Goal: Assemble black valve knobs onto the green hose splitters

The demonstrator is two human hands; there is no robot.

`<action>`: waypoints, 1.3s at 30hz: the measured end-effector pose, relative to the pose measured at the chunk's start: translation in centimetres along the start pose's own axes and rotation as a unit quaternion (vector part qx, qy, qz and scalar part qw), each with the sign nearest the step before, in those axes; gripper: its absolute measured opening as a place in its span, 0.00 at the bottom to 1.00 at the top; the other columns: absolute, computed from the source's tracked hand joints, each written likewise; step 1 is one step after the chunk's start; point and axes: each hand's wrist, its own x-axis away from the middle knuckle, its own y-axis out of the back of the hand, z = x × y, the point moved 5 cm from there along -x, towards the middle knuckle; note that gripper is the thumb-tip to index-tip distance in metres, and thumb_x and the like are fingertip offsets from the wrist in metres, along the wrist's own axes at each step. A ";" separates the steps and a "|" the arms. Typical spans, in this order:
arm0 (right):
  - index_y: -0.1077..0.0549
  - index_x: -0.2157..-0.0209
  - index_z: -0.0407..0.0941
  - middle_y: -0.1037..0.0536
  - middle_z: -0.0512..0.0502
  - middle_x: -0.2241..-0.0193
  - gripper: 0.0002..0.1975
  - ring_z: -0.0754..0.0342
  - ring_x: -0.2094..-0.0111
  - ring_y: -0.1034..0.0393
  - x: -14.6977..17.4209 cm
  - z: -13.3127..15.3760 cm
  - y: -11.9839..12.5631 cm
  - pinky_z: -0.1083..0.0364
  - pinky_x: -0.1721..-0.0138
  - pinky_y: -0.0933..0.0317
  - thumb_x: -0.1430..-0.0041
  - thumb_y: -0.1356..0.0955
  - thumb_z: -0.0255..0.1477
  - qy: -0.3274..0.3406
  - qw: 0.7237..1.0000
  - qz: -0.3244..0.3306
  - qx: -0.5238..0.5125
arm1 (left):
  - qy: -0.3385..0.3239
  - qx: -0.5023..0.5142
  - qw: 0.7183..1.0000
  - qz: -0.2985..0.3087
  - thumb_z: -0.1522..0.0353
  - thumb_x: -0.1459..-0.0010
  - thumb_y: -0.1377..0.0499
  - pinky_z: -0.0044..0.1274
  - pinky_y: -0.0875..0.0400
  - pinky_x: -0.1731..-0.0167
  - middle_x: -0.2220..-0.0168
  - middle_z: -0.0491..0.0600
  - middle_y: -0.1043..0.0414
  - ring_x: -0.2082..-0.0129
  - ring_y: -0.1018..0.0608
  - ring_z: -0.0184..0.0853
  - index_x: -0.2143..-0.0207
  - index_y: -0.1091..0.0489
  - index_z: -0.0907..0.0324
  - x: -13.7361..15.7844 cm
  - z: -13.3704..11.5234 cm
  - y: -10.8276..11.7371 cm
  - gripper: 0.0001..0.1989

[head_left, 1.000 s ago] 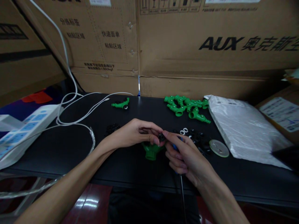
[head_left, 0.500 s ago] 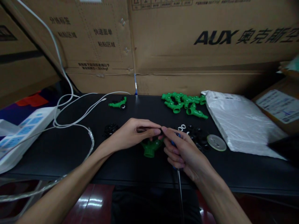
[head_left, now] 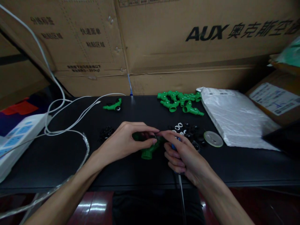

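Note:
My left hand is at the middle of the table, thumb and fingers pinching a small black part whose shape I cannot make out. My right hand is wrapped round the blue handle of a screwdriver, its long metal shaft pointing down past the table's front edge. The right index finger reaches out and meets the left fingertips. Below both hands lies a green branched pipe fitting, its wide round mouth towards me and its upper part hidden by the fingers.
Several green fittings lie at the back right, and one with black parts at the back left. Small black parts, white rings, a round disc, a white package, a power strip and white cables surround the hands.
The view has shifted slightly to the right. My left thumb has moved down away from the index finger, widening the gap around the black part. The right thumb and index finger have also shifted.

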 end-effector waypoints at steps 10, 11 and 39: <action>0.30 0.45 0.46 0.43 0.65 0.88 0.18 0.65 0.89 0.59 -0.2 -0.6 0.1 0.67 0.91 0.60 0.35 0.32 0.34 -0.019 0.999 0.004 0.045 | -0.027 -0.070 0.996 0.045 0.69 0.41 0.33 0.23 0.27 0.58 0.59 0.46 0.20 0.61 0.19 0.34 0.57 0.20 0.55 0.2 -0.3 -0.7 0.09; 0.31 0.44 0.46 0.43 0.64 0.88 0.18 0.65 0.89 0.58 -0.2 -0.6 0.0 0.67 0.91 0.60 0.35 0.32 0.34 -0.024 0.998 0.003 0.052 | -0.027 -0.074 0.996 0.042 0.69 0.41 0.33 0.23 0.27 0.58 0.60 0.46 0.21 0.61 0.19 0.34 0.58 0.21 0.55 0.2 -0.2 -0.7 0.08; 0.31 0.56 0.46 0.32 0.60 0.83 0.17 0.67 0.91 0.53 -0.7 -1.1 -0.8 0.65 0.94 0.51 0.40 0.29 0.43 0.015 0.983 0.007 0.181 | -0.017 -0.108 0.994 0.025 0.62 0.36 0.37 0.27 0.33 0.54 0.59 0.44 0.23 0.57 0.22 0.35 0.60 0.25 0.54 0.7 0.5 1.8 0.06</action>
